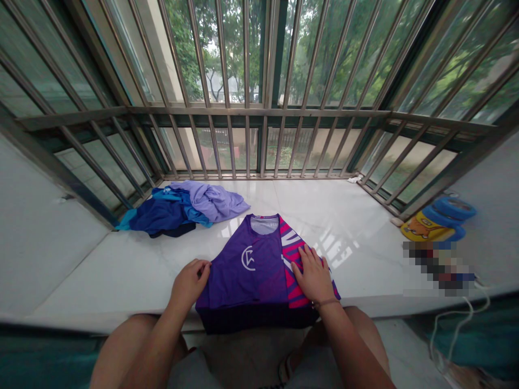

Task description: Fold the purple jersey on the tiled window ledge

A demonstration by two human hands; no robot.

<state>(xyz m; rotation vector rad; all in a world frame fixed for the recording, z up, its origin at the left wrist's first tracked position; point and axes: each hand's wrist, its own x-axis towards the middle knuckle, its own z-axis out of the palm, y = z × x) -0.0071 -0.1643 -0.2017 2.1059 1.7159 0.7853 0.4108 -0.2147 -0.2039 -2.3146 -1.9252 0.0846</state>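
A purple sleeveless jersey (259, 267) with pink stripes and a white logo lies flat on the white marble sill (121, 270), partly folded, its lower edge hanging over the front. My left hand (190, 282) grips the jersey's left edge with curled fingers. My right hand (313, 274) presses flat on the pink striped right side, fingers spread.
A heap of blue, navy and lilac clothes (182, 208) lies at the back left of the sill. A yellow container with blue lids (436, 221) stands at the right, with a white cable (454, 319) trailing down. Metal window bars (247, 113) enclose the sill. My knees are below.
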